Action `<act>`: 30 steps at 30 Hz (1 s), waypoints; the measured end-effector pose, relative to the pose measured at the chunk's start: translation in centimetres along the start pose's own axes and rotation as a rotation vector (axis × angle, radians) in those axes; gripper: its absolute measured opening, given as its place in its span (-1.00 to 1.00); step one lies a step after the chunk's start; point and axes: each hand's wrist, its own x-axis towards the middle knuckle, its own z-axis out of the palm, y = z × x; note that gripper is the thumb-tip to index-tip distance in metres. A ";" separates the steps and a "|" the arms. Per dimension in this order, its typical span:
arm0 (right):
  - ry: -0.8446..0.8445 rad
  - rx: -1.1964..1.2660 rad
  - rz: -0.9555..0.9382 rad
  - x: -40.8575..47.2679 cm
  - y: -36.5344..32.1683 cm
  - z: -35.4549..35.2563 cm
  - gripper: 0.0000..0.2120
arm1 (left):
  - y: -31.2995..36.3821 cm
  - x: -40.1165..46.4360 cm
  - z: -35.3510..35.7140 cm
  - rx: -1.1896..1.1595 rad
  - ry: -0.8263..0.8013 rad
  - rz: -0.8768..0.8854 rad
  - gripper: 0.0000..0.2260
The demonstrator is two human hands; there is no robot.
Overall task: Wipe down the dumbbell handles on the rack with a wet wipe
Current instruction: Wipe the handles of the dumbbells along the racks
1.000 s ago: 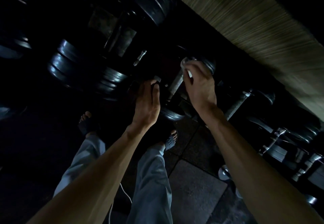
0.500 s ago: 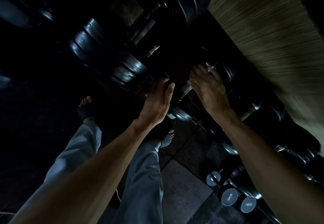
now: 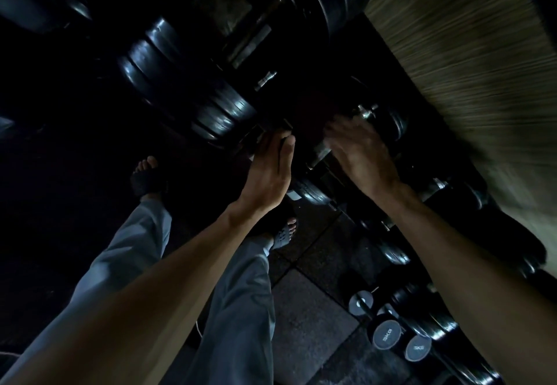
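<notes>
Lighting is poor; much of the rack (image 3: pixel 470 204) is in shadow. The person stands facing it with both bare forearms extended.

Left hand (image 3: pixel 268 170): at centre, fingers straight and together, thumb alongside, fingertips reaching the dark end of a dumbbell head. It is released; nothing is seen gripped in it.

Right hand (image 3: pixel 358 149): just to the 3 o'clock side of the left, blurred by motion, back of the hand toward the viewer, fingers spread and extended over a metal dumbbell handle (image 3: pixel 321 151). Only a short bright length of that handle shows, between the two hands at the right hand's 9 o'clock edge. Whether the palm is pressing on the handle cannot be told. No wipe can be made out under the hand; the blur and darkness prevent a finding.

At 12 o'clock from the right hand, a chrome collar (image 3: pixel 366 111) and a black dumbbell head (image 3: pixel 398 125) are visible. Large black weight plates (image 3: pixel 187 89) lie at 11 o'clock from the left hand.

At 5 o'clock, low in the scene, small dumbbells stand end-on, marked 5KG (image 3: pixel 386 335). The floor is dark tile (image 3: pixel 304 318). Grey trousers (image 3: pixel 238 309) and open-toed sandals (image 3: pixel 144 178) are seen below the arms. A pale streaked wall (image 3: pixel 470 62) runs along the 2 o'clock side.
</notes>
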 end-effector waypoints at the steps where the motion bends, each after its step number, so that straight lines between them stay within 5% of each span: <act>1: -0.078 0.072 -0.070 -0.2 -0.9 -0.5 -0.71 | -0.1 0.1 0.1 -0.048 0.028 -0.019 -0.66; 4: -0.199 0.130 -0.224 -0.5 -1.5 -0.6 -0.69 | 0.2 0.1 0.2 -0.094 0.001 -0.093 -0.76; 9: -0.136 -0.008 -0.099 3.3 2.7 -0.2 -0.92 | -0.8 0.1 -0.1 -0.108 -0.108 -0.135 -0.60; 16: -0.348 0.070 -0.115 2.8 -0.7 -0.2 -0.84 | -0.6 -0.1 0.0 -0.062 -0.108 -0.107 -0.61; 21: -0.349 -0.074 0.035 4.7 0.9 -0.8 -0.73 | -1.0 0.0 -0.2 -0.062 -0.155 -0.148 -0.55; 26: -0.433 0.034 -0.008 4.2 -0.6 -0.8 -0.68 | -0.7 -0.1 -0.2 -0.023 -0.144 -0.142 -0.58; 30: -0.421 -0.171 0.014 4.9 1.1 -1.1 -0.64 | -1.0 0.1 -0.3 -0.044 -0.143 -0.147 -0.58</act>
